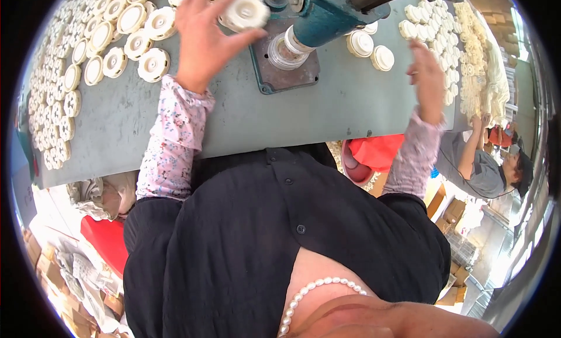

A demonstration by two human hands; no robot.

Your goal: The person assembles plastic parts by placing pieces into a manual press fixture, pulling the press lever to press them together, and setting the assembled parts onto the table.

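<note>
Cream discs [114,63] on grey table [120,119]

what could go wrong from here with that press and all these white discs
The left hand holds a white disc close to the press, so a finger might get pinched if the press came down with it underneath. The right hand is near the right-hand discs and could knock some out of place. The left-hand discs reach near the table's edge, so a bump might send a few off.
</note>
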